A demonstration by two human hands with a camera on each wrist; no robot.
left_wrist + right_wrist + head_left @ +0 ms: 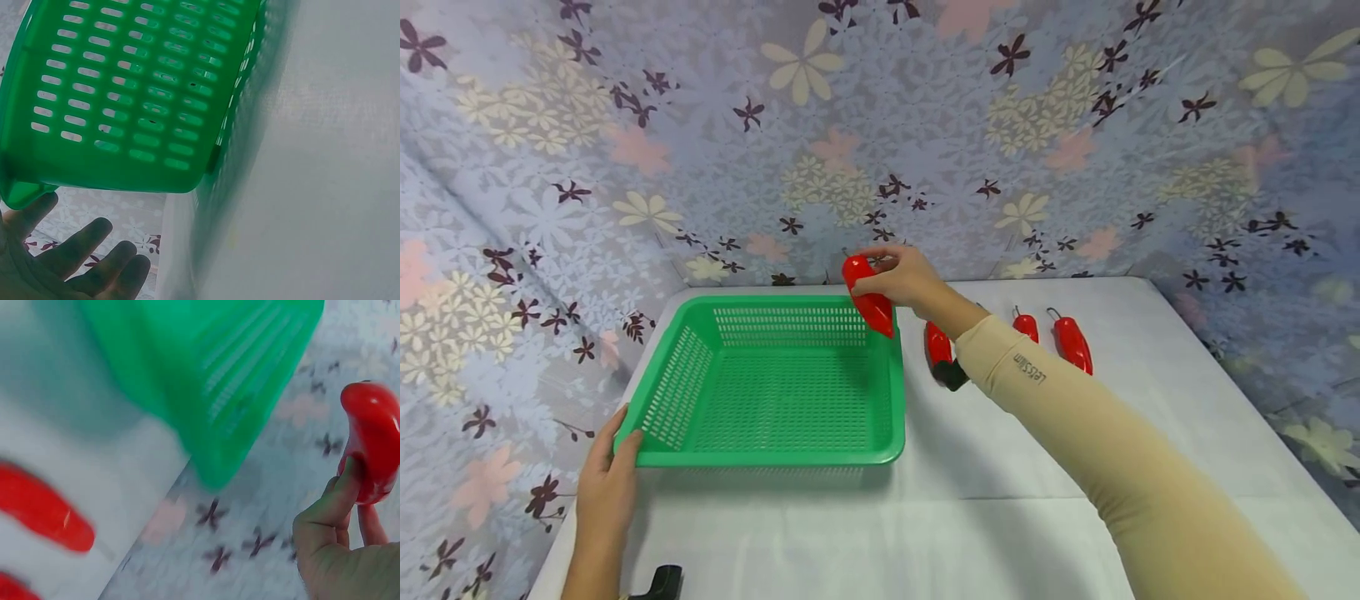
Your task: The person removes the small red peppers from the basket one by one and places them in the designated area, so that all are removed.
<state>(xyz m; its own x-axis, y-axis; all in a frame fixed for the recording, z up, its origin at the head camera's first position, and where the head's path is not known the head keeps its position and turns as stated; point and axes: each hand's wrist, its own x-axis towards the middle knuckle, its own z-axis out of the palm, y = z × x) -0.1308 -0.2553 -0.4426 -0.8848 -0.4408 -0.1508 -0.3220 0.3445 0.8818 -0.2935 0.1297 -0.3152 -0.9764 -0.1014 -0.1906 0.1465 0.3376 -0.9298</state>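
A glossy red chili pepper [871,302] is pinched between the thumb and fingers of my right hand [901,275], over the far right corner of the green plastic basket [767,458]. In the right wrist view the pepper [374,437] stands out past the thumb, apart from the basket wall. At the basket's near left corner, my left hand [606,475] grips the rim, its thumb at the top. From the left wrist, its other fingers [106,269] reach out below the slotted wall. The basket floor shows bare green mesh.
Right of the basket, several more red peppers lie on the white table [1150,417], among them one [1072,342] at the far right and one [937,343] partly behind the right wrist's black camera [951,375]. Flowered cloth [925,142] rises behind the table.
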